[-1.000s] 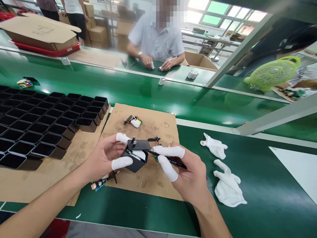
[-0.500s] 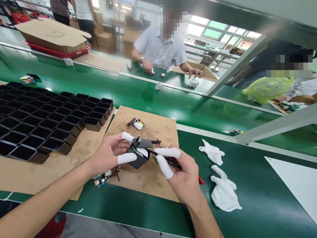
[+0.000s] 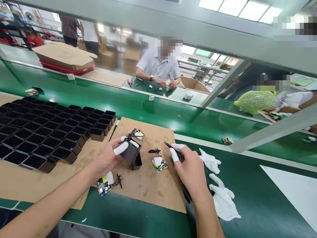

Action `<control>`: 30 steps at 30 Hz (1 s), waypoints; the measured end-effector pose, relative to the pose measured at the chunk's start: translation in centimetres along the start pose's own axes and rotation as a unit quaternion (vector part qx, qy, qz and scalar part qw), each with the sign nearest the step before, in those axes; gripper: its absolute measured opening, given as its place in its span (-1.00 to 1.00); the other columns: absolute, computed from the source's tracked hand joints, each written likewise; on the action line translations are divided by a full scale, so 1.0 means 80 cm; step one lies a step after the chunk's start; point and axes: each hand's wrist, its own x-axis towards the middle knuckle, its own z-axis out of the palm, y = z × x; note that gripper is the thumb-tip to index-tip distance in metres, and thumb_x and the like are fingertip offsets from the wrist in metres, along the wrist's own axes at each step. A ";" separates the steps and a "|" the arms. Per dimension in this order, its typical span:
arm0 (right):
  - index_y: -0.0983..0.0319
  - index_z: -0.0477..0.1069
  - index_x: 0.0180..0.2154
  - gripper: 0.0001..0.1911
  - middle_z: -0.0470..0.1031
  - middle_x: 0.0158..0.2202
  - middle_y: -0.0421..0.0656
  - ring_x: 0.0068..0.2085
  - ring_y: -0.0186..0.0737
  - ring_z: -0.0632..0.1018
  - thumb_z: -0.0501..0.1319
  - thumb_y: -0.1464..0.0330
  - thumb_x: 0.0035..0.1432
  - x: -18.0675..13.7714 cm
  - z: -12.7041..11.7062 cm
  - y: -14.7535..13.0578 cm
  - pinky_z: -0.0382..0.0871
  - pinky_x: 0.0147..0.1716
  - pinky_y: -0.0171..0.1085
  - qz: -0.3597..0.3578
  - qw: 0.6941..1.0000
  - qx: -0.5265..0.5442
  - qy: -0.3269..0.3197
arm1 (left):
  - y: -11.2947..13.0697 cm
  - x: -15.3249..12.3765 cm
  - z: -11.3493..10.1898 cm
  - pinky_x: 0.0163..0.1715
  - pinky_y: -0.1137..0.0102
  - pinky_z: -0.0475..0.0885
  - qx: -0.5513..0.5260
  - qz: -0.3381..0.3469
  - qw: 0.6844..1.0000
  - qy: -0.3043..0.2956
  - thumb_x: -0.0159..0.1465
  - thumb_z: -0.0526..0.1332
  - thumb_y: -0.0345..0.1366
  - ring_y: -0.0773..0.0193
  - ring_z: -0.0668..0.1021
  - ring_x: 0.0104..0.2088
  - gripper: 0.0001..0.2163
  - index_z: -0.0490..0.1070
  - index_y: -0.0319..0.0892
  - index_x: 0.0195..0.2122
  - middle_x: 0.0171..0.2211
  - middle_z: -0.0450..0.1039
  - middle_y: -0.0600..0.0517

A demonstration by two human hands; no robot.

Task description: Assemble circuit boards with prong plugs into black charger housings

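My left hand [image 3: 110, 157], with white covers on its fingertips, is closed around a black plastic case [image 3: 131, 152], tilted over the cardboard sheet. A circuit board with a white part sits inside the case, and a flat black piece shows at its top. Behind and below it stands another black case [image 3: 137, 162]. My right hand [image 3: 190, 165], also wearing fingertip covers, grips black tweezers [image 3: 168, 145] with the points toward the left. Between my hands lies a circuit board [image 3: 159, 164] with a black plug piece. More boards lie by my left wrist [image 3: 106, 183] and behind the held case [image 3: 139, 134].
Rows of open black cases [image 3: 63, 145] fill the left side on a cardboard sheet [image 3: 74, 172]. White gloves [image 3: 224, 200] lie at the right, near a white sheet [image 3: 292, 195]. Across the green conveyor [image 3: 123, 100] sits a co-worker [image 3: 159, 67]; a green fan [image 3: 257, 100] stands farther right.
My right hand has drawn back to the right with the tweezers, away from the case. My left hand has shifted the case slightly left and tilted it. The view has tipped upward.
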 end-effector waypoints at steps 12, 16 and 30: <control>0.03 0.55 0.31 -0.55 0.62 0.04 -0.02 -0.05 -0.03 0.72 0.37 0.38 0.46 -0.034 0.050 -0.074 0.69 -0.13 -0.08 -0.195 0.966 0.151 0.078 | -0.010 -0.002 0.008 0.10 0.22 0.65 0.022 0.011 0.998 -0.055 0.11 0.74 -0.03 0.00 0.80 -0.02 -0.48 0.61 -0.17 -0.08 -0.06 0.81 -0.15; -0.04 0.48 0.40 -0.42 0.58 0.06 -0.04 0.01 -0.02 0.74 0.37 0.45 0.45 -0.038 0.054 -0.084 0.75 -0.07 -0.07 -0.197 0.965 0.169 0.049 | -0.011 -0.003 0.010 0.08 0.16 0.69 0.012 -0.001 0.993 -0.115 0.14 0.73 -0.05 -0.04 0.81 -0.02 -0.48 0.57 -0.17 -0.06 -0.06 0.81 -0.16; -0.06 0.51 0.38 -0.54 0.59 0.12 -0.06 0.09 -0.07 0.71 0.32 0.36 0.55 -0.045 0.067 -0.080 0.74 0.10 -0.13 -0.136 0.953 0.271 -0.023 | -0.002 -0.006 0.005 0.13 0.23 0.65 0.030 0.023 0.988 -0.149 0.21 0.71 -0.05 0.07 0.80 0.00 -0.50 0.52 -0.16 -0.04 -0.03 0.79 -0.10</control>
